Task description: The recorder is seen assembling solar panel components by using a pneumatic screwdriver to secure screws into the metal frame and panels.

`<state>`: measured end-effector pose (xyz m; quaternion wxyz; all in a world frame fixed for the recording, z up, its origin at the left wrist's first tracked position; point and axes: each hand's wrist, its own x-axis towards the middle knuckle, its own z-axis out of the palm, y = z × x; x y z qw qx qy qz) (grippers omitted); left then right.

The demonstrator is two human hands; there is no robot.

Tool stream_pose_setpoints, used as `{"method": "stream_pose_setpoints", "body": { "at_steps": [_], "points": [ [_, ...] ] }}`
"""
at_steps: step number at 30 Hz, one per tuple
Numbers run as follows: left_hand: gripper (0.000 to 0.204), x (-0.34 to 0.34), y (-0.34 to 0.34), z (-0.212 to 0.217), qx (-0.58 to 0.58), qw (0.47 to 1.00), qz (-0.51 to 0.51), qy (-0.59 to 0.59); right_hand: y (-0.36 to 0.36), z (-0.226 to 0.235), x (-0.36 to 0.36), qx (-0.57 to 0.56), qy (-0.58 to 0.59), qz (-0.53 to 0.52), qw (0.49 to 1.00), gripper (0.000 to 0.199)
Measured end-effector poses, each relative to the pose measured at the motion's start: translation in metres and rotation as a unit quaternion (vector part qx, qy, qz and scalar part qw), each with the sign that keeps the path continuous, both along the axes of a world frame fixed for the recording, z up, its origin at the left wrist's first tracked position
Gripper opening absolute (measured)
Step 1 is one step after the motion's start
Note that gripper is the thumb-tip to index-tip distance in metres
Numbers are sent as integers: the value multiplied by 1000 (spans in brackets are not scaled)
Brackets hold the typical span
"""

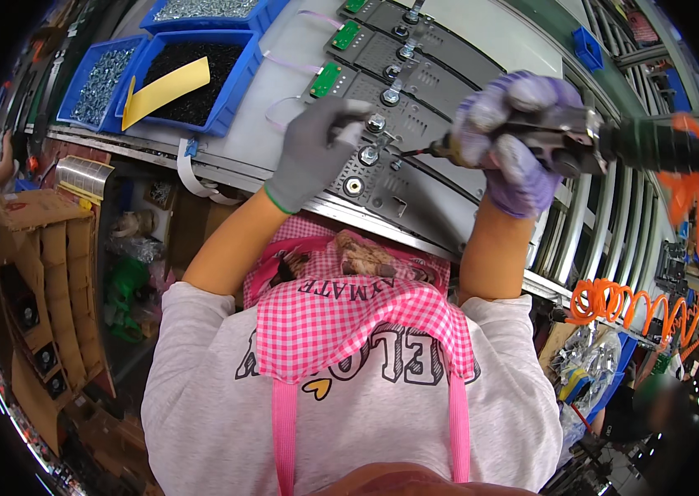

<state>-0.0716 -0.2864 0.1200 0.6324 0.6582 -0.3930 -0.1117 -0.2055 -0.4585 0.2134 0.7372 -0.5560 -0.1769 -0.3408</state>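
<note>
My left hand (316,153), in a grey glove with a green cuff, is closed with its fingers curled. Its thumb and forefinger tips lie beside a round metal fitting (376,123) on a dark grey panel (383,186); whatever they may pinch is hidden. My right hand (515,140), in a purple and white glove, is wrapped round a power screwdriver (560,136) lying roughly level. Its thin bit (416,152) points left, close to the panel's surface and a second metal fitting (368,155); contact cannot be made out.
Several similar panels line the bench, with green circuit boards (325,80) on thin wires. Blue bins hold black screws (188,74) and silver screws (105,83); yellow paper (167,91) lies across them. A roller rack (614,223) and orange coiled hose (614,302) stand right, a divided carton (52,273) left.
</note>
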Motion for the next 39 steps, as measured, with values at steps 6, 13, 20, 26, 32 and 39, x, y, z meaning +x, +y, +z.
{"method": "stream_pose_setpoints", "body": {
  "at_steps": [6,13,20,26,32,39],
  "points": [
    [15,-33,18,11,112,968,-51,-220,-8,3,-30,13,-2,-87,996,48],
    [17,-58,-6,-5,258,900,-63,-344,-8,-10,-36,58,-14,-82,995,48],
    [21,-56,-10,-11,273,900,-79,-332,-8,-7,-48,70,-34,-76,994,48],
    [31,-52,9,11,168,916,-175,319,-14,11,-55,-9,-130,-9,991,47],
    [31,-51,21,11,76,846,-205,486,-9,23,-58,-15,-141,6,990,43],
    [31,-54,22,12,-18,802,-225,552,-3,23,-54,5,-130,27,991,40]
  ]
}}
